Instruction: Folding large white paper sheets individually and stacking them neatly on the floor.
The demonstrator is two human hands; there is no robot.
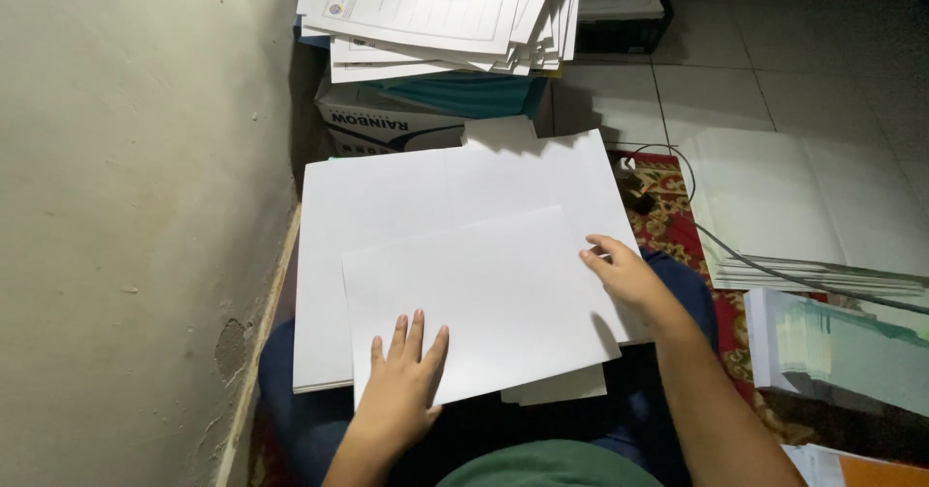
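**Two hands on a blank sheet atop a lap stack**

One loose white sheet point(484, 294) lies on top of one thick stack of white paper point(387, 197), which rests across the person's lap, just beside the wall point(135, 206). The left hand point(402, 376) lies flat on the sheet's lower left part, fingers spread and pressed down, gripping nothing. The right hand point(624, 274) sits at the sheet's right edge with its fingers curled narrowly over that edge; whether it pinches the sheet or only touches it, I cannot tell. A few more white pages point(561, 387) stick out from under the sheet's lower right corner; their count cannot be told.

Beyond the lap stack stands one cardboard box point(387, 124); what is in it is hidden by one fanned pile of printed forms point(435, 13) that sits on top of it, with something teal between.

On the right, two large white sheets point(803, 192) lie on the tiled floor point(716, 90), and one cable point(726, 245) runs over a red patterned rug point(668, 206). Nearer the person, one stack of greenish paper point(842, 347) stands on edge-worn white bundles, well apart from both hands. One orange sheet point(881, 470) shows at the bottom right corner.
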